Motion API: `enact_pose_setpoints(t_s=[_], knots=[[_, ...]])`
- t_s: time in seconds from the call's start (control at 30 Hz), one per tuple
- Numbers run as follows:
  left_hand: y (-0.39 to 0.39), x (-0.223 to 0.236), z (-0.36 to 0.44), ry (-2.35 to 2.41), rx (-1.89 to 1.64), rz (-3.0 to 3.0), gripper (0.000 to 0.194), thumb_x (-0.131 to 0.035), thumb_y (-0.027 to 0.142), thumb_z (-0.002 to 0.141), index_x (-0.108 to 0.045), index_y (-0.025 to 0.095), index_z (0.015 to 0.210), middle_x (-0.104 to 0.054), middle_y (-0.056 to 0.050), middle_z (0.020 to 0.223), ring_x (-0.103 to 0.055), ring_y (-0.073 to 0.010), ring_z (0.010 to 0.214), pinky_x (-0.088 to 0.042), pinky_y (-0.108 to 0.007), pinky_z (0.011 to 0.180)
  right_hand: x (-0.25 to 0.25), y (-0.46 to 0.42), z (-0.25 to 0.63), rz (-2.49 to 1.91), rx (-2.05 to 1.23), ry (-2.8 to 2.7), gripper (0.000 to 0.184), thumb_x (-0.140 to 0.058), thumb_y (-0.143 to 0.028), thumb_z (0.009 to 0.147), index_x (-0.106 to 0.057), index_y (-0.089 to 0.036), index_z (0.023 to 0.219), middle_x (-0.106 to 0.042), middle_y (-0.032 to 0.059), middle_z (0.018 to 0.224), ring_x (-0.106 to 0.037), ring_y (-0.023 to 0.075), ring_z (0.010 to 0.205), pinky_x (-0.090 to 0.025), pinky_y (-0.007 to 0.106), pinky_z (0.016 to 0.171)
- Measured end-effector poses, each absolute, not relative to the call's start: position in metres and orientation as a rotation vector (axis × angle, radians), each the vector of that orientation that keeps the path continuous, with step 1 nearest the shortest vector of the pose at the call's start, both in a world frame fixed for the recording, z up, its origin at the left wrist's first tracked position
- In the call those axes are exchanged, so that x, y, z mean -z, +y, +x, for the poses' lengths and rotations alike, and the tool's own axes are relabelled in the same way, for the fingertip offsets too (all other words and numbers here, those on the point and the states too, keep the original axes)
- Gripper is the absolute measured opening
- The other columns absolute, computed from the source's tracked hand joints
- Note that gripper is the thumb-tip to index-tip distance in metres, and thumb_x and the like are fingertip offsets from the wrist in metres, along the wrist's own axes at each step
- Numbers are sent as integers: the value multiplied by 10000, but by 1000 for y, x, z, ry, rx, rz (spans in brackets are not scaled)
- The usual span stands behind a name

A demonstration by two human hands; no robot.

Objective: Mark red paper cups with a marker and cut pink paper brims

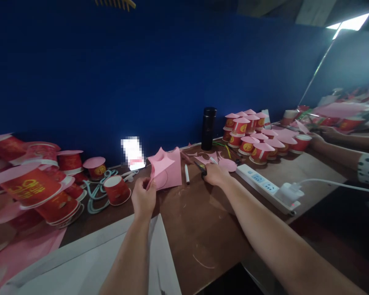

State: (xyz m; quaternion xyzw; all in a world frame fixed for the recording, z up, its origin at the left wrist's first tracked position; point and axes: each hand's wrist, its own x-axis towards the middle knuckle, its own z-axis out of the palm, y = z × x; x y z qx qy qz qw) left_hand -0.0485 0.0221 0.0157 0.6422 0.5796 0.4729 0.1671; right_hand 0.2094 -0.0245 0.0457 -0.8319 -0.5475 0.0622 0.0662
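Observation:
My left hand (144,196) pinches the lower left edge of some pink paper (174,177), which has a drawn circle outline and a cut, pointed upper edge. To the right, my right hand (215,174) is closed around scissors (200,167), with the dark blades pointing up and left. Between the hands lies a white marker (187,174) on the brown table (199,221). Just beyond my right hand are a round pink paper piece (227,165) and several paper scraps.
Red paper cups (43,186) with pink tops crowd the left; more cups (262,153) stand at the right. A black bottle (208,129), lit phone (133,153), coiled cable (95,196), power strip (260,184) and white box (80,262) surround the work area. Another person's arm (338,153) reaches in.

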Motion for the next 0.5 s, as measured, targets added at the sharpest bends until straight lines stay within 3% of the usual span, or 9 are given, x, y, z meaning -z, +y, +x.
enact_pose_setpoints(t_s=[0.1,0.2,0.3,0.5], knots=[[24,-14,-51,1630,-1434,1719,199,-582,348,729,-608,187,844,-644,-31,809,-594,-199,756,-450,-313,712,-42,-20,216,-2454,-236,-1623,433,-646,-322,681,-639,-123,1066,-641,173,1110,-614,307,988,-474,347,755],[24,-15,-52,1646,-1566,1678,194,-580,347,739,-599,180,836,-632,-34,803,-586,-190,744,-454,-310,705,-35,-13,223,-2204,-400,-1542,316,-658,-300,640,-690,-137,908,-682,114,919,-631,257,870,-463,306,706],[20,-17,-51,1610,-1804,1745,197,-561,344,774,-583,176,873,-625,-47,854,-586,-184,792,-452,-304,744,-28,-9,223,-1841,-704,-1244,339,-660,-254,627,-690,-159,951,-665,47,761,-610,179,716,-450,265,638],[20,-13,-50,1563,-1706,1864,161,-561,314,780,-595,193,880,-643,-43,866,-601,-185,791,-453,-292,725,-31,-10,204,-1291,-1101,-921,368,-669,-285,658,-659,-224,1021,-662,12,823,-580,103,649,-473,224,602]])
